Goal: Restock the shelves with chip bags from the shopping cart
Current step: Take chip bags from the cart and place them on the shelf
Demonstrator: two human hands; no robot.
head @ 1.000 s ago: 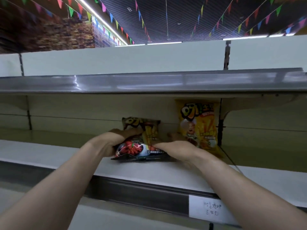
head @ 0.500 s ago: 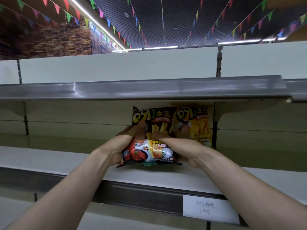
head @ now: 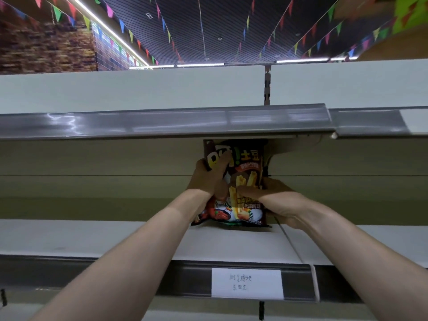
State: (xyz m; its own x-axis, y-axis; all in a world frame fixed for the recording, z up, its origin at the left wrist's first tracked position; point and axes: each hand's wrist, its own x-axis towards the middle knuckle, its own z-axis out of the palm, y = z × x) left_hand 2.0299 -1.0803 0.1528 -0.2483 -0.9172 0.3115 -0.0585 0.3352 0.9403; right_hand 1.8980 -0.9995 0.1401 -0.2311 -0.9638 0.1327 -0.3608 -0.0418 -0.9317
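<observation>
- Standing on the shelf (head: 115,237), close under the upper shelf (head: 162,121), our bag (head: 246,163) is upright now; a second ago it lay nearly flat.
- Our left hand (head: 209,179) grips its upper left edge, higher than before; our right hand (head: 278,201) clasps its right side, thumb across the front.
- We have lost sight of the yellow bag, now covered by ours.
- We cannot read the label (head: 246,283); its writing is too faint.
</observation>
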